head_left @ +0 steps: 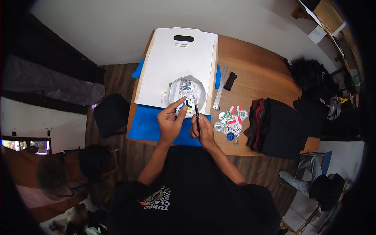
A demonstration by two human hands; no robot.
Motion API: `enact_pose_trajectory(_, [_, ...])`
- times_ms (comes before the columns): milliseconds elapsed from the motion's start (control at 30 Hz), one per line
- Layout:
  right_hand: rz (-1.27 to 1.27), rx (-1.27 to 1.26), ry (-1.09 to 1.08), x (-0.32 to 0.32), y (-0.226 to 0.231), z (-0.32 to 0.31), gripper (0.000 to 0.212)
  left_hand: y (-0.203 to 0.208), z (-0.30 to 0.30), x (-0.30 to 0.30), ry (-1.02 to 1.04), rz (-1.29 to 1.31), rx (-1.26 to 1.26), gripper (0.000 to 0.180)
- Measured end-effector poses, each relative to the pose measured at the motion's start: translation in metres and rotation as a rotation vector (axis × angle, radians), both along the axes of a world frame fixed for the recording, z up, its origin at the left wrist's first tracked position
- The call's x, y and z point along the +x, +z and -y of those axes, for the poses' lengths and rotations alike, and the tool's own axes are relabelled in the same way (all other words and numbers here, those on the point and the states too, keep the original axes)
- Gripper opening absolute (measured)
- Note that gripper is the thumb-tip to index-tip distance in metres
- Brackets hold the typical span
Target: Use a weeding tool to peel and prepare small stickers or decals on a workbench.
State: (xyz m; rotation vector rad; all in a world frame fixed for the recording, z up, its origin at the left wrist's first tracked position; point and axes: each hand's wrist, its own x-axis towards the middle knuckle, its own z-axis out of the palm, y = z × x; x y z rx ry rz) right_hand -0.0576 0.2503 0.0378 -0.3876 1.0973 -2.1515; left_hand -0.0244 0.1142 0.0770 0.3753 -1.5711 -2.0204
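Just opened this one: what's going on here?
A person works bare-handed over a white panel. The right hand holds a slim dark tool upright against a patterned white piece, while the left hand's thumb and forefinger are at its left edge; whether they pinch it is unclear. To the right lie small colourful pieces, a ruler and folded dark garments.

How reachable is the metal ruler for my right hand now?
Probably yes: the metal ruler lies apparently uncovered on the table, though the right hand may first need to put down its slim black tool.
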Motion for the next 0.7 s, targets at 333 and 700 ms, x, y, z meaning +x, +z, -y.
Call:
enact_pose_trajectory(333, [-0.001, -0.003, 0.004, -0.0013, -0.0031, -0.0004, 0.033, 0.0022, -0.0005, -0.0048, 0.017, -0.040, 0.008, 0.033])
enact_pose_trajectory(700, [0.005, 0.004, -0.001, -0.0016, -0.0010, -0.0002, 0.032, 0.0052, -0.0006, -0.0039, 0.017, -0.020, -0.053, 0.039])
